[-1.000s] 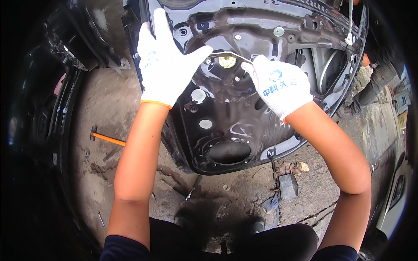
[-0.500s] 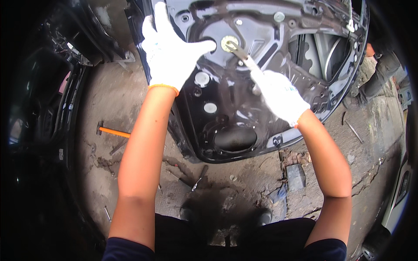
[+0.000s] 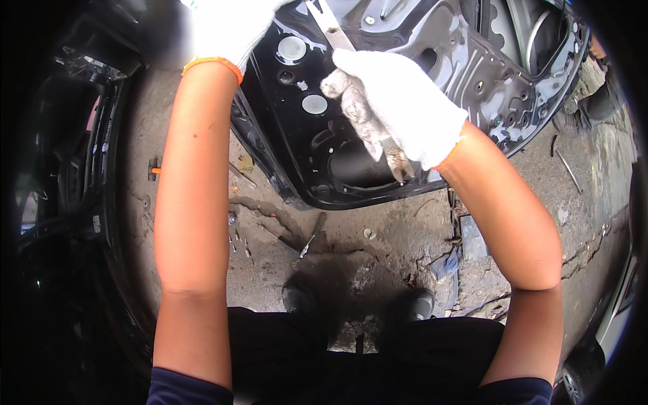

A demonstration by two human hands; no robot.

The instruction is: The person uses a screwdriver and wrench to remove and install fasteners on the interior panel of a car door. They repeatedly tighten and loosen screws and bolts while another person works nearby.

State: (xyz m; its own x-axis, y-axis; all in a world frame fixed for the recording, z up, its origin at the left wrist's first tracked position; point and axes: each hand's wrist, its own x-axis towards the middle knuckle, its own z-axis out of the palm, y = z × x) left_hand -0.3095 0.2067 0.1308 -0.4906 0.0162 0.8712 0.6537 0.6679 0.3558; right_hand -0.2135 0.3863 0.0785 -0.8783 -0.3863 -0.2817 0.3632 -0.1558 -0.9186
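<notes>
A black car door, its inner metal side facing up, lies in front of me. My right hand, in a white glove, is closed around a flat metal forked pry tool. The tool's notched tip points up and away over the door, and its worn other end sticks out below my fist. At the top edge my gloved left hand is over the door's left border. Its thumb reaches out to the right, while the other fingers are cut off by the picture. Round pale plugs sit in the panel between my hands.
On the rough concrete lie a hammer, a dark-handled tool, a metal rod and several small sockets. A dark car body stands at left. Another person's leg and shoe are at the right, beyond the door.
The pry tool's tip no longer overlaps the round yellowish fitting, which has left the picture. My left hand has shifted up and left, partly out of view. The whole view has shifted as well.
</notes>
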